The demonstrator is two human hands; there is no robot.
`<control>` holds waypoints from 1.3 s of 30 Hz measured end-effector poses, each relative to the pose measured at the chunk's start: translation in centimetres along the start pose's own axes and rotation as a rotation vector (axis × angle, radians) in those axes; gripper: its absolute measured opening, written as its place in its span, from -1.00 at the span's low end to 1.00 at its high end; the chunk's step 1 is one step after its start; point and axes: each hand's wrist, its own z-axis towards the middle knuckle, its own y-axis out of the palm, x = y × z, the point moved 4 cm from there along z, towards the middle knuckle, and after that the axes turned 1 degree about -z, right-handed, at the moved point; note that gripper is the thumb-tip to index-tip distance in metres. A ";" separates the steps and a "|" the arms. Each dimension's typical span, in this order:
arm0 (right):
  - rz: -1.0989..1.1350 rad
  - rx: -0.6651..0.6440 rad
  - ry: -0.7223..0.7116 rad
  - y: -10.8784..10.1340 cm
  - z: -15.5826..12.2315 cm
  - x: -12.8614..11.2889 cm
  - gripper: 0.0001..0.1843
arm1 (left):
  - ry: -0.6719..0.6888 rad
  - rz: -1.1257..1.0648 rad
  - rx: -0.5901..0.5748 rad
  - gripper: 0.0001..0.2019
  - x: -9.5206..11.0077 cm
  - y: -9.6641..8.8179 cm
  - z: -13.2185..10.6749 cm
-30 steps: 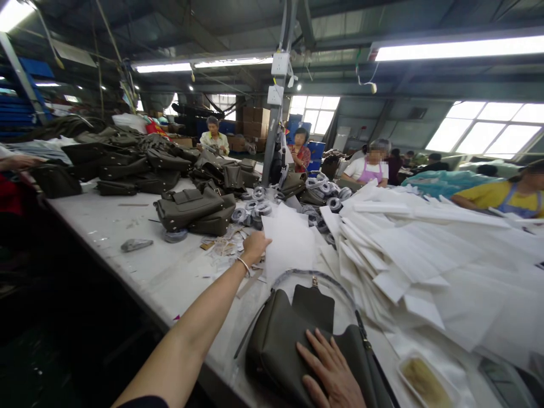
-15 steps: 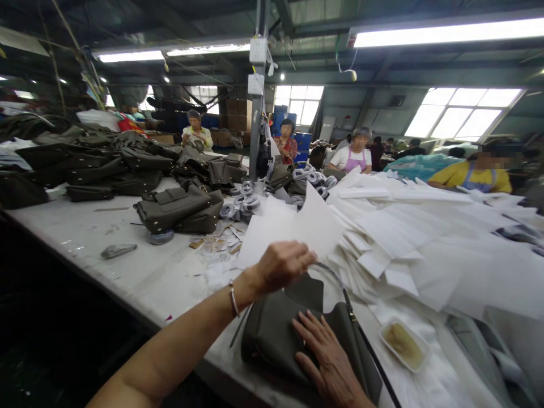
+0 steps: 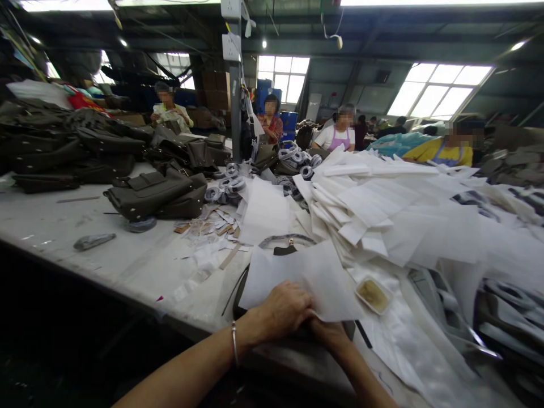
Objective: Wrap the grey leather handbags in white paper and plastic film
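Observation:
A dark olive handbag (image 3: 240, 303) lies in front of me near the table's front edge, mostly covered by a white sheet (image 3: 293, 272) of thin packing paper. Past the sheet's far edge show the bag's wrapped handle (image 3: 272, 240) and a small metal clasp (image 3: 291, 242). My left hand (image 3: 283, 309), with a bracelet at the wrist, is closed on the sheet's near edge. Close against it is my right hand (image 3: 329, 333), its fingers hidden beneath the sheet and behind the left hand.
A big heap of white sheets (image 3: 382, 198) spreads to the right. A small tray (image 3: 374, 294) of yellowish stuff stands beside the bag. Folded bags (image 3: 157, 192), wrapped rings (image 3: 229, 190) and scraps (image 3: 216, 221) lie left and ahead. Several co-workers (image 3: 338, 133) are beyond the table.
The left hand has let go of the handle, which now lies beyond the sheet. A white sheet now covers the bag, and both hands have come together at its near edge.

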 end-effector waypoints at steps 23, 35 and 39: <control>-0.272 -0.513 -0.220 1.6 2.5 -4.8 -0.62 | -0.009 -0.060 -0.110 -0.80 2.4 -0.6 -1.8; -0.338 -0.641 -0.225 0.7 4.1 -8.5 -0.72 | -0.332 0.101 -0.103 -0.80 -2.0 -1.2 -2.8; -0.254 -0.490 -0.088 0.1 3.8 -6.4 -0.66 | -0.329 0.113 -0.102 -0.84 -1.9 -1.4 -2.7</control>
